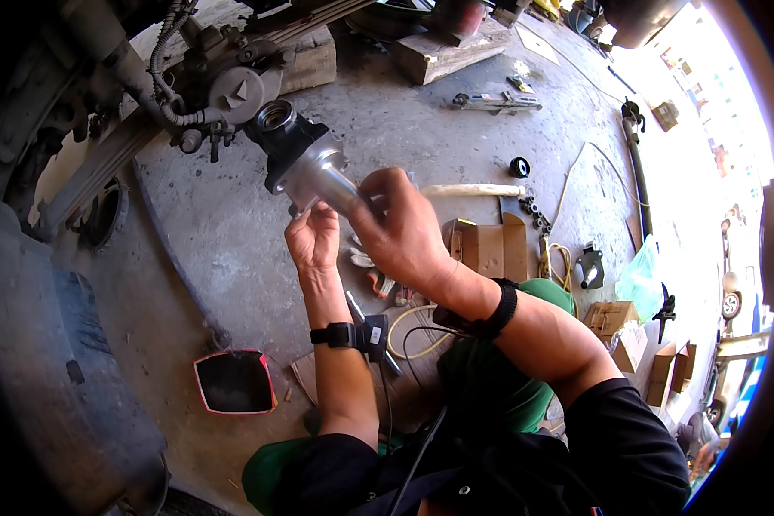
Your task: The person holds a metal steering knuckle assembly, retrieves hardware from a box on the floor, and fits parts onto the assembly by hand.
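Observation:
Up in front of me is a metal part with a black housing [288, 146] at one end and a bright silver cylinder [322, 176] at the other. A round bore shows in the black end. My right hand [400, 228] is closed around the silver cylinder's near end, slightly blurred. Below the flange, my left hand [314, 239] has its fingers curled up against the part's underside; its fingertips are partly hidden. The part is tilted, its black end close to the vehicle's round chamber [236, 95]. Both wrists wear black straps.
Vehicle underbody parts fill the left side. On the concrete floor lie gloves [377, 279], an open cardboard box [490, 245], a pale rod [473, 190], a black ring [519, 167] and a red-edged black container [235, 383]. Wooden blocks [451, 52] stand at the back.

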Available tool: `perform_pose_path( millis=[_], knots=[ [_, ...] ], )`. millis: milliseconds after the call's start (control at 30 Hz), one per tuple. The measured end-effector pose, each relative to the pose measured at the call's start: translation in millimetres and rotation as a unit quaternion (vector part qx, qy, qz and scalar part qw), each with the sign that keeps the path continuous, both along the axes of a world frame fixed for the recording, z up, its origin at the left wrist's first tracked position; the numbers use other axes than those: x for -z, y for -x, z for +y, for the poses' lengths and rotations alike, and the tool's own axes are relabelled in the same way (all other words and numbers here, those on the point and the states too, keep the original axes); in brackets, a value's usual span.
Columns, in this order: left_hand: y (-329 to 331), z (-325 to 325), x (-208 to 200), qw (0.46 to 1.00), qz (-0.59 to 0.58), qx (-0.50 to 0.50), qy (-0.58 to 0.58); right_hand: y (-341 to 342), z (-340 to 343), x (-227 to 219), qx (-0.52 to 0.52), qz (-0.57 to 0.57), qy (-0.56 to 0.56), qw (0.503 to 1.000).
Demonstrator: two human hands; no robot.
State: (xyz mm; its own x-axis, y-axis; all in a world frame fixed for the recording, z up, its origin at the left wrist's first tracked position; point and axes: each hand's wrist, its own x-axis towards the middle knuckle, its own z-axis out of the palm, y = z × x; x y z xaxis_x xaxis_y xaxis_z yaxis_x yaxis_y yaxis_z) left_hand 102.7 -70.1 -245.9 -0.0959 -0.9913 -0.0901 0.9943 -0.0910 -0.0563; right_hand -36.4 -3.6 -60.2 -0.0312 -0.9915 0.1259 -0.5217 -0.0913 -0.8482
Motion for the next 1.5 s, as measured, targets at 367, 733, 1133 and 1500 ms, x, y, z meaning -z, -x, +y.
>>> perform_pose_path(
  millis=[367,733,1133,1500],
  knots=[
    [1.9,-3.2,-2.0,0.998,0.012,0.006,0.060,0.8,-0.1,1.0,0.006,0.009,0.003,1.000],
    [-3.0,5.4,-13.1,0.999,0.052,0.013,-0.002,-10.5,2.9,-1.8,0.011,0.032,0.035,0.999],
    [-17.9,-11.8,22.7,0.999,0.009,0.034,0.005,4.1,-1.0,1.8,-0.016,0.001,0.029,0.999],
    [0.7,10.2,2.2,0.988,-0.139,0.035,-0.058,0.6,4.8,5.8,-0.016,-0.038,0.018,0.999]
  ],
)
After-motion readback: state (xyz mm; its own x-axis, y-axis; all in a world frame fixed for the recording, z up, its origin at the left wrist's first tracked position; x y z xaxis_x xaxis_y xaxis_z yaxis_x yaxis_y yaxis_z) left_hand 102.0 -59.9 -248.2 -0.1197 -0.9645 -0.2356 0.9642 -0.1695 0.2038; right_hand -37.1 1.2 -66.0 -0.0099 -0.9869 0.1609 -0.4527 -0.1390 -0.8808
